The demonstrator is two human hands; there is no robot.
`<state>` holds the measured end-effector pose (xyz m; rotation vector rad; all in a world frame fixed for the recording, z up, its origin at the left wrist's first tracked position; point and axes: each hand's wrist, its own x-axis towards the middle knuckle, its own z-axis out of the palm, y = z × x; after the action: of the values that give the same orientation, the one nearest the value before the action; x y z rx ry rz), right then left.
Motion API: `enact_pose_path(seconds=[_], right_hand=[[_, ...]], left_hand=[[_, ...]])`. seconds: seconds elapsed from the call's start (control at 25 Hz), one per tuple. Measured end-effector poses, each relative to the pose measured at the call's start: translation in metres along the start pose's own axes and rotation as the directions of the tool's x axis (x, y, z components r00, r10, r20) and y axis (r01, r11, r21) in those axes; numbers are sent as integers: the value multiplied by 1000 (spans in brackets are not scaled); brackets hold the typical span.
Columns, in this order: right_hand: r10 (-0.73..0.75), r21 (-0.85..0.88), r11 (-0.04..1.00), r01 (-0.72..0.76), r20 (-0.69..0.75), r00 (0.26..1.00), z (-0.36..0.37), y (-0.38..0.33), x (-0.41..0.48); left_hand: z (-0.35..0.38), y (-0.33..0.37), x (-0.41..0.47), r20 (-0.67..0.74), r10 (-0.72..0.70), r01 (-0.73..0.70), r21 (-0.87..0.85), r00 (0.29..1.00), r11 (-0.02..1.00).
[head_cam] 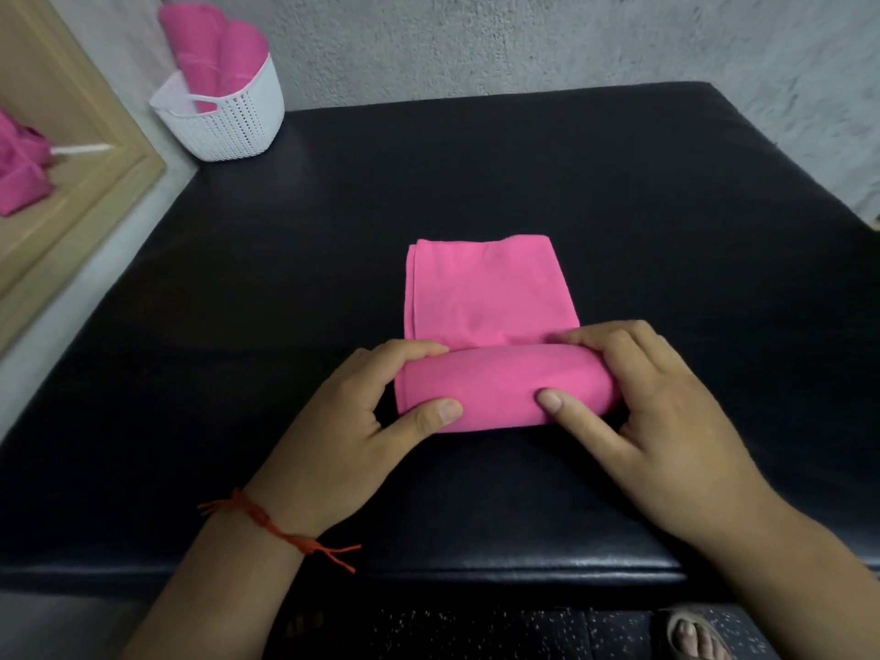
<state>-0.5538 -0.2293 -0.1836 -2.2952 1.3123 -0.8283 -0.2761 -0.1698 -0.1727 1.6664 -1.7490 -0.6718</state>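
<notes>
From the head view we see a soft pink cloth (490, 297) lying mid-counter (666, 207), on smooth black padded upholstery. Its near part is wound into a plump cylinder, and its far part lies flat in folded layers. Our left hand (347, 421) curls round the cylinder's left end, thumb in front and fingers over the top. Our right hand (666, 412) grips the right end likewise. At the far left corner, a white perforated plastic basket (228, 121) holds two pink rolls (205, 54).

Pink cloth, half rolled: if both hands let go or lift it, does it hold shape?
Probably floppy: the unrolled part of the pink cloth lies limp and flat on the black surface. The roll likely loosens if the left hand and right hand release it. Looks light: thin fabric.
</notes>
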Motion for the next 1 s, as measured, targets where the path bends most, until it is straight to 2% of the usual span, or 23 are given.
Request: enact_pose_path(seconds=[0.16, 0.32, 0.36, 0.48, 0.56, 0.6, 0.72, 0.88, 1.0], right_hand=[[44, 16, 999, -44, 2, 999, -6, -2, 2], [99, 35, 995, -98, -10, 995, -7, -11, 0], [118, 47, 992, -118, -11, 993, -7, -13, -1], [166, 79, 983, -165, -1, 986, -8, -17, 1], [193, 89, 977, -194, 16, 981, -8, -17, 3], [203, 94, 974, -204, 22, 979, -8, -17, 3], [233, 121, 964, -236, 33, 972, -9, -18, 5], [275, 142, 951, -275, 22, 961, -8, -18, 6], [270, 136, 954, -269, 9, 963, -7, -16, 6]], left_hand=[[4, 3, 3, 42, -28, 27, 18, 999, 999], [16, 11, 4, -93, -27, 24, -37, 995, 999], [18, 13, 4, -129, -6, 7, 1, 992, 1000], [13, 16, 2, -229, 275, -229, 210, 934, 951], [4, 11, -1, -186, 400, -355, 235, 898, 905], [1, 9, -3, -140, 406, -371, 220, 903, 902], [1, 1, -7, -47, 307, -295, 173, 951, 940], [6, 6, -2, -22, 165, -164, 40, 986, 986], [5, 9, 0, 0, 103, -103, 40, 995, 994]])
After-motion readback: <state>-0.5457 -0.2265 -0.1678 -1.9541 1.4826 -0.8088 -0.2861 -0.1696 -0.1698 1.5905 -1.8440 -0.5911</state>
